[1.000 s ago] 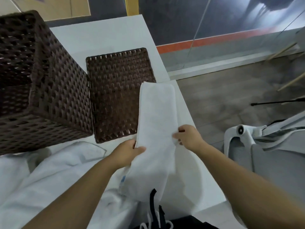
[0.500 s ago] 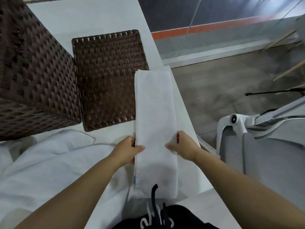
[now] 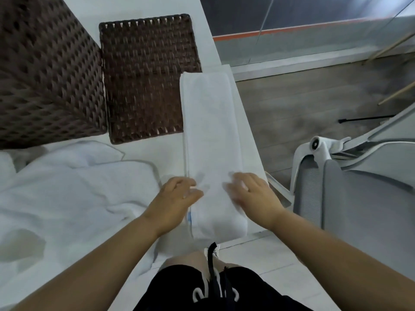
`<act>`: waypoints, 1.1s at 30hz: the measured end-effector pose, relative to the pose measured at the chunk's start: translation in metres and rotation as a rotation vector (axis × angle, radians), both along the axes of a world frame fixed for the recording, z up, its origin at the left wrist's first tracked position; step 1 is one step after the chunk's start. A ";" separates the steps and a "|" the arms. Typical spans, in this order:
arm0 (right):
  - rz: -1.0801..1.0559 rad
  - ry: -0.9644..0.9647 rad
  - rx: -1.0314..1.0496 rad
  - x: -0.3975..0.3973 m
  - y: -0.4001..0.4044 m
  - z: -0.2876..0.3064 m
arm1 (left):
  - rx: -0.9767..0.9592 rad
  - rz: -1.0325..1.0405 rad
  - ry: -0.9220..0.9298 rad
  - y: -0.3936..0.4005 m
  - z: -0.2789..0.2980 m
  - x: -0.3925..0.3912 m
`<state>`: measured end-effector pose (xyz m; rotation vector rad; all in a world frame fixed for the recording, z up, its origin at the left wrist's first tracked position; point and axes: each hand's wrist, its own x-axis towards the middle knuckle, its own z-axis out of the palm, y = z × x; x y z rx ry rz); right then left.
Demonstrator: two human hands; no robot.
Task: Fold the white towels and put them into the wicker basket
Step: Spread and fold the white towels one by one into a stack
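Observation:
A white towel (image 3: pixel 208 131), folded into a long narrow strip, lies flat along the right edge of the white table (image 3: pixel 139 5). My left hand (image 3: pixel 175 198) rests at the strip's left edge near its near end, fingers relaxed. My right hand (image 3: pixel 251 194) lies on the strip's right side, fingers spread and blurred. A tall dark brown wicker basket (image 3: pixel 45 70) stands at the far left. Its flat wicker lid (image 3: pixel 146 79) lies on the table between the basket and the towel, which overlaps the lid's right edge. Loose white towels (image 3: pixel 67 194) are heaped on the left.
A grey and white office chair (image 3: pixel 350 180) stands close to the right of the table. Beyond the table's right edge is wooden floor (image 3: pixel 303 108) and a glass wall. My black shorts (image 3: pixel 215 288) show at the bottom.
The strip has been laid down flat on the table and pulled toward me. Both hands have let go of its edges and now rest on it with relaxed fingers.

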<state>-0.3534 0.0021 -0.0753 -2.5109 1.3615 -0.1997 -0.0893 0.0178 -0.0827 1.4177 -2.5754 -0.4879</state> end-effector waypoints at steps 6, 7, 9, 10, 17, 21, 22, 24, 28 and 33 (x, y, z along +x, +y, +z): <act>0.151 0.125 -0.010 -0.030 0.023 -0.007 | 0.048 -0.243 -0.216 0.038 -0.010 -0.001; 0.156 0.156 -0.009 -0.037 0.026 -0.008 | 0.066 -0.239 -0.248 0.046 -0.008 -0.003; 0.172 0.225 0.041 -0.048 0.031 -0.007 | 0.081 -0.225 -0.279 0.059 -0.005 -0.012; 0.179 0.247 0.073 -0.053 0.035 -0.005 | 0.073 -0.213 -0.287 0.064 -0.004 -0.018; 0.152 0.270 0.121 -0.058 0.056 0.001 | 0.004 -0.119 -0.236 0.088 -0.007 -0.047; 0.154 0.205 0.156 -0.059 0.060 0.002 | 0.060 -0.038 -0.025 0.080 0.016 -0.048; 0.149 0.192 0.169 -0.060 0.061 0.003 | 0.171 0.060 0.061 0.076 0.026 -0.048; 0.110 0.134 0.218 -0.061 0.061 0.004 | 0.408 0.273 0.174 0.069 0.044 -0.045; 0.018 -0.092 0.246 -0.053 0.056 0.020 | 0.481 0.497 0.312 0.053 0.068 -0.039; -0.240 -0.296 0.579 -0.040 0.027 0.056 | 0.595 0.664 0.656 0.031 0.091 -0.041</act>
